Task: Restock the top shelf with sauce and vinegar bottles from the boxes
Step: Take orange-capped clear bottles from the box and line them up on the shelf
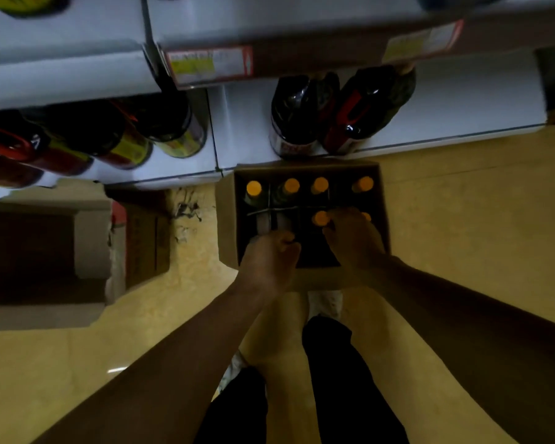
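Observation:
An open cardboard box [226, 219] stands on the floor below the shelves, with several dark bottles with orange caps [291, 185] in a divider grid. My left hand [268, 261] reaches into the box's near left cell, its fingers curled round a bottle top of which only a sliver of orange shows. My right hand [353, 238] is inside the box on the right, its fingers curled at an orange-capped bottle [319, 217]; another cap [366, 216] peeks out beside it.
A second open box [90, 238], dark inside, sits on the floor at the left. The low white shelf [462, 104] holds large dark bottles [302, 113] and more at the left [173, 129]. Shelves with price tags [209, 64] hang overhead. My legs [334, 379] stand below the box.

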The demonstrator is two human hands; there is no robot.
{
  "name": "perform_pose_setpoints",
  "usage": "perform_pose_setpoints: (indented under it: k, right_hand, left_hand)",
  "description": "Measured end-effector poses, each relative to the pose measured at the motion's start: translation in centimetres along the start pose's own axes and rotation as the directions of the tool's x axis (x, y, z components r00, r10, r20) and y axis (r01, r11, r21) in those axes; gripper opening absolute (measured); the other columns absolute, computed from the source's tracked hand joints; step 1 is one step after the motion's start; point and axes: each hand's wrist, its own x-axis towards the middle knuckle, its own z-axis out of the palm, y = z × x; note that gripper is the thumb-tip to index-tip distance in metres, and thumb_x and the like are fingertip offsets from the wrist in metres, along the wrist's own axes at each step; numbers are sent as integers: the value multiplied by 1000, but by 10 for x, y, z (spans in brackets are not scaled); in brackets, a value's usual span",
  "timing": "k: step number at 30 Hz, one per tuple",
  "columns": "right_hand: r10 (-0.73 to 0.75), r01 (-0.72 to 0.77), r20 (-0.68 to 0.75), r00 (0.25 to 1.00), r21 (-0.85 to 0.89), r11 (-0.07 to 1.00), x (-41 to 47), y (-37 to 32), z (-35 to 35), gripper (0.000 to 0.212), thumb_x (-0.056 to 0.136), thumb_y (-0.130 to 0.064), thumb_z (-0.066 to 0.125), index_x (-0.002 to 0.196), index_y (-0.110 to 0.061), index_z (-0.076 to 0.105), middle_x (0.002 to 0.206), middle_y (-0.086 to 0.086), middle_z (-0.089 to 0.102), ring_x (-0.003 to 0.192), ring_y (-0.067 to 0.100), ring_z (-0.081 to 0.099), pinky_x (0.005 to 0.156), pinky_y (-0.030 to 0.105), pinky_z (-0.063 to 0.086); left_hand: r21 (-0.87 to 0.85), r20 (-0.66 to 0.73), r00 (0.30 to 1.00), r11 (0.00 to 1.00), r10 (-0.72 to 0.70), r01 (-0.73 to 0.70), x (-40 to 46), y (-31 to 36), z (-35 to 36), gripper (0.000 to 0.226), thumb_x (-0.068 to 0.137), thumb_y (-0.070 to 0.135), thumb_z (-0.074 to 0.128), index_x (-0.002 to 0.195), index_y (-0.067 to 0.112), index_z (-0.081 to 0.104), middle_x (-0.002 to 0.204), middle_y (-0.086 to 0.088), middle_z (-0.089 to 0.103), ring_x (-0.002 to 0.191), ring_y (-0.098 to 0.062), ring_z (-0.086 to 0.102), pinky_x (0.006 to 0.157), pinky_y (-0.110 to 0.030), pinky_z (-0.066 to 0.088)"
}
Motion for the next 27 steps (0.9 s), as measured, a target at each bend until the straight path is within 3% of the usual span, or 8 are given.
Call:
perform_pose_setpoints:
  k: [4, 12, 14, 16, 19, 21, 23, 27]
  right_hand:
    - [-57, 57, 6, 998, 1, 998, 28, 6, 24, 35, 99, -21, 51, 133, -13, 48, 128, 12, 51, 109, 31, 56, 83, 45, 53]
    - [-96, 114, 122, 988, -151, 982, 62, 14, 50, 40, 102, -16, 42, 142, -11, 40, 139, 14, 45, 120, 33, 51, 90, 44, 50]
    - [-112, 138, 139, 984, -195, 971, 67, 15, 51, 30, 102, -16, 41, 130, -9, 48, 127, 13, 52, 111, 32, 54, 80, 39, 47]
    - [-116, 142, 122, 986, -232, 962, 71, 17, 52, 11, 101, -16, 41, 106, -12, 50, 99, 8, 52, 93, 29, 53, 68, 34, 37]
    - [-133, 160, 116, 984, -263, 951, 71, 18, 50, 29, 102, -18, 41, 75, -21, 30, 70, -6, 27, 68, 17, 36, 54, 27, 25]
    - [-150, 174, 108, 983, -276, 945, 67, 17, 44, 22, 102, -16, 42, 80, -19, 37, 69, -5, 26, 63, 14, 32, 53, 27, 26]
    - [-174, 197, 105, 979, -283, 939, 62, 17, 37, 9, 102, -13, 42, 101, -10, 50, 76, -1, 38, 72, 18, 43, 60, 32, 36]
    - [-211, 220, 62, 975, -250, 943, 45, 11, 12, 15, 100, -14, 45, 110, -9, 55, 96, 7, 61, 85, 24, 60, 67, 34, 47]
  left_hand:
    - [106, 4, 999, 994, 39, -39, 23, -14, 13, 30, 99, 18, 53, 127, 11, 61, 115, -8, 67, 104, -21, 64, 89, -30, 51]
    - [58, -1, 999, 997, 41, -41, 53, -23, 27, 31, 100, 23, 51, 130, 14, 58, 115, -6, 67, 96, -16, 64, 85, -31, 54]
    - [58, -10, 999, 997, 44, -44, 57, -25, 29, 30, 100, 23, 51, 128, 14, 58, 114, -5, 68, 95, -15, 64, 84, -31, 54]
    - [61, -16, 999, 997, 49, -48, 60, -26, 31, 30, 100, 22, 51, 127, 14, 59, 114, -6, 68, 92, -12, 62, 79, -26, 52]
    - [64, -14, 999, 997, 35, -34, 61, -26, 31, 31, 100, 22, 51, 129, 13, 58, 118, -6, 67, 100, -15, 63, 73, -18, 48]
    - [68, -7, 999, 997, 35, -34, 60, -25, 30, 31, 101, 21, 51, 130, 12, 58, 118, -6, 67, 100, -14, 63, 69, -12, 45]
    - [76, 0, 999, 996, 35, -35, 58, -22, 29, 32, 101, 20, 50, 131, 12, 57, 119, -6, 66, 98, -12, 61, 66, -8, 43]
    - [100, 3, 999, 994, 48, -48, 49, -12, 26, 32, 100, 17, 52, 130, 11, 57, 119, -7, 66, 107, -18, 63, 79, -21, 48]
